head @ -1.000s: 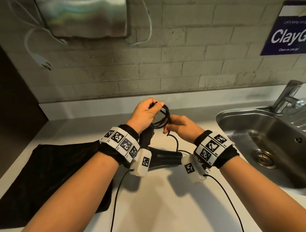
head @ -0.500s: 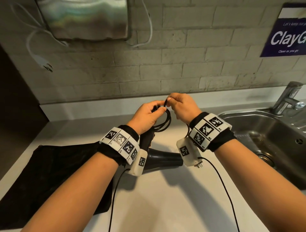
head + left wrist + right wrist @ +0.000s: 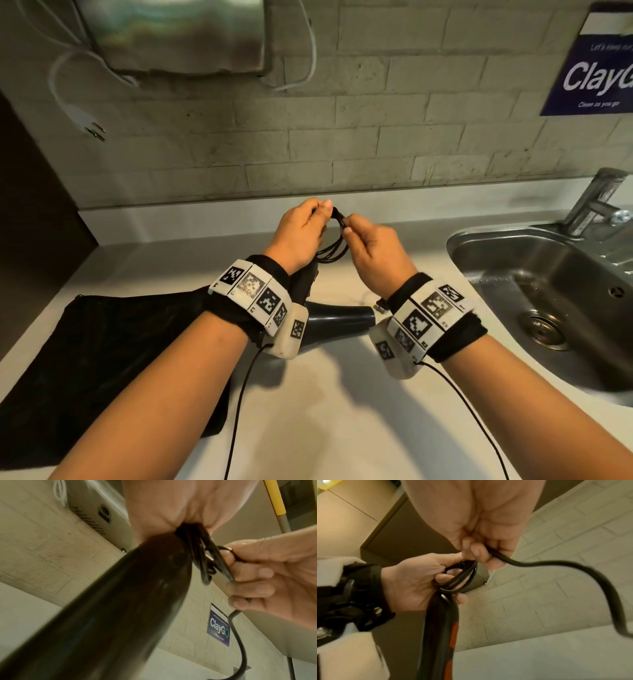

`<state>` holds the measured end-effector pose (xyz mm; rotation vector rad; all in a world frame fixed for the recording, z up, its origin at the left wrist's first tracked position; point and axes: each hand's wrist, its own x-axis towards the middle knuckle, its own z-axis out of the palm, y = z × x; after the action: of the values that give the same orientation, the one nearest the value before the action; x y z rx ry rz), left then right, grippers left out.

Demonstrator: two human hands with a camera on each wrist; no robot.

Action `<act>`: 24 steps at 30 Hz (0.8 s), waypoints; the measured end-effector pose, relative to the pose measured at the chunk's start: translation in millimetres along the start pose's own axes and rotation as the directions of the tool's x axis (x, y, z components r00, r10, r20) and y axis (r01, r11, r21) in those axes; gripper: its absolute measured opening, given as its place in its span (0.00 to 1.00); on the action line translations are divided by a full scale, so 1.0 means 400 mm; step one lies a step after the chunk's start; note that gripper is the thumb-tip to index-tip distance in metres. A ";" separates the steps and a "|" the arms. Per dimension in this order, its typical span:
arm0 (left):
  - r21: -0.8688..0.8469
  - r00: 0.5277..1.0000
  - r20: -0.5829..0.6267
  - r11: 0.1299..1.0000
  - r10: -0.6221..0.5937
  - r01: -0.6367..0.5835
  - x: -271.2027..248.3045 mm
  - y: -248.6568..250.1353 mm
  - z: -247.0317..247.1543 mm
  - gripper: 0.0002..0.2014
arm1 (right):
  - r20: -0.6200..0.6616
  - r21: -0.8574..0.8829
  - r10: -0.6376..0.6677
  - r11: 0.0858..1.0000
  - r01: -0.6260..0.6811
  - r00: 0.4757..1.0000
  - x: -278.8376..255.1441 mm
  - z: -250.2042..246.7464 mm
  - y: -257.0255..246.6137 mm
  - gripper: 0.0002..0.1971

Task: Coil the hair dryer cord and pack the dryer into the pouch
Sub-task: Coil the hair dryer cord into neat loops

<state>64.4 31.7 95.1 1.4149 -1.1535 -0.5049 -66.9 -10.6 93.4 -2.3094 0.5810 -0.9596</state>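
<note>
Left hand (image 3: 301, 236): curled round the top of the dryer handle, thumb and fingers clamping a bundle of cord loops against it.
Right hand (image 3: 373, 251): pinching the free run of cord between thumb and fingers, just beside the left hand, close to touching.
Cord (image 3: 334, 248): several black loops hanging from the left hand; loose tail leaving the right hand in a wavy curve – plug not clearly seen.
Dryer (image 3: 337, 317): handle up in the left hand, barrel low over the counter (image 3: 325, 428), nozzle toward the right wrist; whether resting on it cannot be told.
Pouch (image 3: 113, 349): black, flat on the counter to the left, near the left forearm; mouth not made out.
Step in hand: laying the next loop onto the bundle.
Doing it well: match each new loop to the others in size; slide the right hand along the tail without twisting it; lift the left thumb only enough to admit the loop – otherwise likely spill of the bundle; keep the tail off the sink (image 3: 548, 274) at right.
</note>
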 end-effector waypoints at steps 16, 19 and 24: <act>0.162 0.995 -0.086 0.986 0.041 -0.026 -0.008 0.016 0.005 0.07 | -0.077 -0.065 0.054 0.996 -0.059 0.996 -0.015 -0.030 0.019 0.11; 0.165 0.996 -0.075 0.986 0.042 -0.029 -0.011 0.017 0.005 0.06 | -0.219 -0.016 0.210 0.976 -0.218 0.953 -0.026 -0.090 0.064 0.14; 0.159 0.996 -0.087 0.987 0.032 -0.018 -0.006 0.012 0.002 0.06 | -0.098 -0.248 0.603 0.755 -0.607 0.791 -0.067 -0.119 0.201 0.23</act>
<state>61.0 34.1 98.4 1.5414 -1.1575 -0.3344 -133.4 -70.9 56.0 -2.0925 1.4377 -0.5957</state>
